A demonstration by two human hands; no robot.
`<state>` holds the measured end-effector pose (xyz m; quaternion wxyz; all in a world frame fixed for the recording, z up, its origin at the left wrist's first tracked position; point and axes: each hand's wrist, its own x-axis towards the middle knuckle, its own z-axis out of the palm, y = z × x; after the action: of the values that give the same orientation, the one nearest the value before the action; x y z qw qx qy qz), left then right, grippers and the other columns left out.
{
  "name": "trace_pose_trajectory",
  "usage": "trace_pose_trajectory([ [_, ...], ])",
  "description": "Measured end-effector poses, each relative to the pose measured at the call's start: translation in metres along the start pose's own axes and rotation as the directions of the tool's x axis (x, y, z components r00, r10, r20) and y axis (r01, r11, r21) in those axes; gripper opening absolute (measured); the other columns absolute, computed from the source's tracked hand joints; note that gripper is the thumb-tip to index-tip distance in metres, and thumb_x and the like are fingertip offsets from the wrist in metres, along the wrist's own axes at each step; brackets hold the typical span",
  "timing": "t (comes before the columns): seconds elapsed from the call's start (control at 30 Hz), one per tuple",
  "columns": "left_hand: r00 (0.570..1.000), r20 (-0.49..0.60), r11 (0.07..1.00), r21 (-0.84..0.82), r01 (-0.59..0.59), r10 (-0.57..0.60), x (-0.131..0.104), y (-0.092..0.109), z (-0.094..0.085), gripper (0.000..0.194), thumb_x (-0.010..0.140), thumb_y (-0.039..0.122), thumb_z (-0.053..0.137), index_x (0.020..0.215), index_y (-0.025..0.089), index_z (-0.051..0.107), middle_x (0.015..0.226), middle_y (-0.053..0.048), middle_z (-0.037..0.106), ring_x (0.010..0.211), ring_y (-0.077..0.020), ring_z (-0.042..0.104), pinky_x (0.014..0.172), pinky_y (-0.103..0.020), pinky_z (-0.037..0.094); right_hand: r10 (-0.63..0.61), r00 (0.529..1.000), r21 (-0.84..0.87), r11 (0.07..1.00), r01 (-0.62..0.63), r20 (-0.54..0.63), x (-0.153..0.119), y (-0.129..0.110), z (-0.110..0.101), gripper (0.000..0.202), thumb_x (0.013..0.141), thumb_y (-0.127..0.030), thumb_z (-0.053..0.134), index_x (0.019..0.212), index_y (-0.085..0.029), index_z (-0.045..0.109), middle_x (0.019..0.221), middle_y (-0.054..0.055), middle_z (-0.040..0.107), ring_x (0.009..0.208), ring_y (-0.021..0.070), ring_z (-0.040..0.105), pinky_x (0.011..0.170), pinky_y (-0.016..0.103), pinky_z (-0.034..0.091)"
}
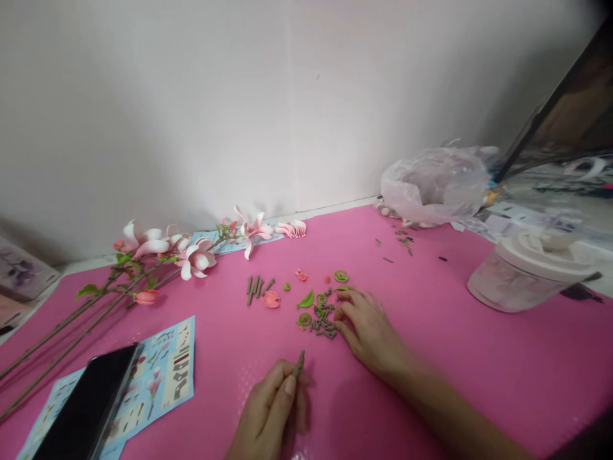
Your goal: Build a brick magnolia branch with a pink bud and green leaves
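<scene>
My left hand (272,409) pinches a short brown plastic branch piece (299,364) between thumb and fingers, its tip pointing up and away. My right hand (366,322) is at the right edge of a small pile of brown branch pieces (323,326). Its fingers are bent and apart, with no held piece visible between them. Green rings (341,276) and a green leaf (306,299) lie in and around this pile. Just left of it are a pink bud piece (272,299) and several brown sticks (253,291).
Assembled magnolia stems (143,275) lie along the left. A black phone (89,402) rests on a printed instruction sheet (179,364). Pink-white petals (293,229) sit near the wall. At right are a plastic bag (433,182), a lidded tub (522,275) and scattered small pieces (405,241).
</scene>
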<state>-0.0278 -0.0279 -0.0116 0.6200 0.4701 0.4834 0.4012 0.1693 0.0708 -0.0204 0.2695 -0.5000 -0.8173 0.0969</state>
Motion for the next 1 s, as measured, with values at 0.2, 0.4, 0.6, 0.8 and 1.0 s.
trace_pose_trajectory([
  [0.2,1.000,-0.019,1.000,0.012,0.001,-0.001,-0.001,0.003,0.001,0.037,0.089,0.051,0.041,0.074,0.019,0.051,0.052,0.005,0.045,0.044,-0.0090,0.033,0.044,-0.023,0.021,0.004,1.000,0.041,0.999,-0.002,-0.030,0.001,-0.002,-0.002,0.012,0.084,-0.012,0.051,0.076,-0.019,0.057,0.108,0.009,0.059,0.108,0.0255,0.049,0.091,0.044,0.040],
  [0.4,0.999,-0.021,0.997,0.071,-0.040,0.041,0.001,0.002,0.000,0.037,0.088,0.052,0.040,0.082,0.018,0.055,0.053,0.005,0.045,0.044,-0.0096,0.033,0.044,-0.023,0.022,-0.026,0.985,0.166,0.985,0.055,-0.173,-0.001,-0.011,-0.013,0.012,0.089,-0.018,0.045,0.080,-0.020,0.054,0.085,0.006,0.060,0.084,0.0211,0.055,0.078,0.037,0.044],
  [0.6,0.995,-0.053,0.981,0.182,-0.071,0.082,0.003,0.003,-0.001,0.037,0.089,0.048,0.043,0.080,0.017,0.060,0.056,0.003,0.047,0.049,-0.0110,0.040,0.048,-0.023,0.026,0.006,0.999,0.454,0.891,0.019,-0.054,-0.004,-0.019,-0.022,0.012,0.089,-0.020,0.050,0.081,-0.022,0.058,0.079,0.001,0.062,0.077,0.0165,0.059,0.071,0.028,0.047],
  [0.8,0.994,-0.097,0.971,0.237,-0.024,0.048,0.002,0.004,0.000,0.041,0.088,0.050,0.042,0.101,0.016,0.061,0.054,0.005,0.042,0.049,-0.0118,0.038,0.049,-0.025,0.027,-0.039,0.997,0.527,0.847,0.069,-0.068,-0.005,-0.015,-0.019,0.011,0.085,-0.018,0.056,0.086,-0.023,0.065,0.085,0.001,0.068,0.087,0.0173,0.063,0.079,0.029,0.049],
  [1.0,0.996,-0.079,0.987,0.162,-0.014,0.027,0.001,0.002,0.000,0.039,0.088,0.051,0.040,0.099,0.017,0.056,0.053,0.006,0.042,0.043,-0.0098,0.033,0.045,-0.024,0.023,0.059,0.993,0.342,0.940,-0.021,-0.101,-0.002,-0.007,-0.013,0.010,0.084,-0.017,0.055,0.081,-0.021,0.064,0.083,0.004,0.066,0.079,0.0193,0.060,0.073,0.034,0.048],
])
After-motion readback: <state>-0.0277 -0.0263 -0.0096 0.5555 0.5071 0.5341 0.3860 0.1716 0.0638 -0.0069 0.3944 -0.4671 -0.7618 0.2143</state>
